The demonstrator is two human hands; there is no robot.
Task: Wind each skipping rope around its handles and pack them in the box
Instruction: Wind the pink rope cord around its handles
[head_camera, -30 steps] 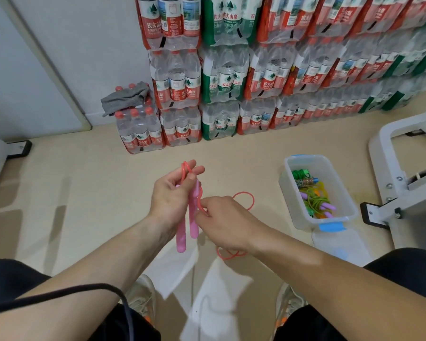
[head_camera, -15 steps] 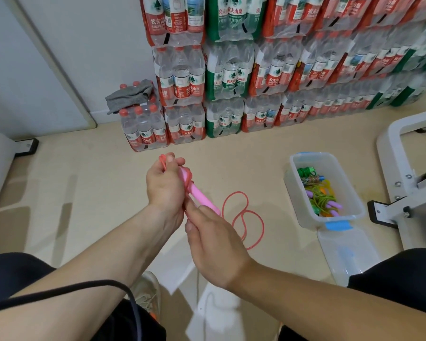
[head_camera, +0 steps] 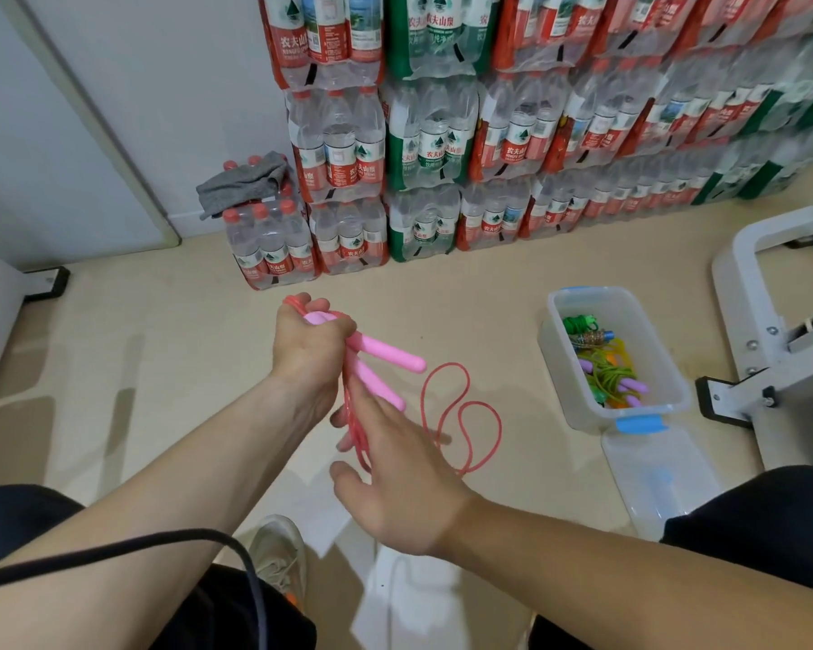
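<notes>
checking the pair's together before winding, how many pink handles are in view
2. Both pink plastic skipping-rope handles are held by the left hand: the upper one points right, the lower one lies just beneath it, its tip near the right hand. None looks hidden.

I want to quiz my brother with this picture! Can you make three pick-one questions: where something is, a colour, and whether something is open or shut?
1. Where does the grey cloth lie?
A) on a pack of bottles
B) on a chair
C) on a table

2. What colour is the loose rope outside the clear box?
A) black
B) red
C) white

3. How is the clear box?
A) shut tight
B) upside down
C) open, with its lid on the floor beside it

Answers:
1 A, the cloth drapes over the bottle caps near the wall.
2 B, its loops show red against the pale floor.
3 C, the packed ropes show inside from above, and the lid lies flat next to it.
</notes>
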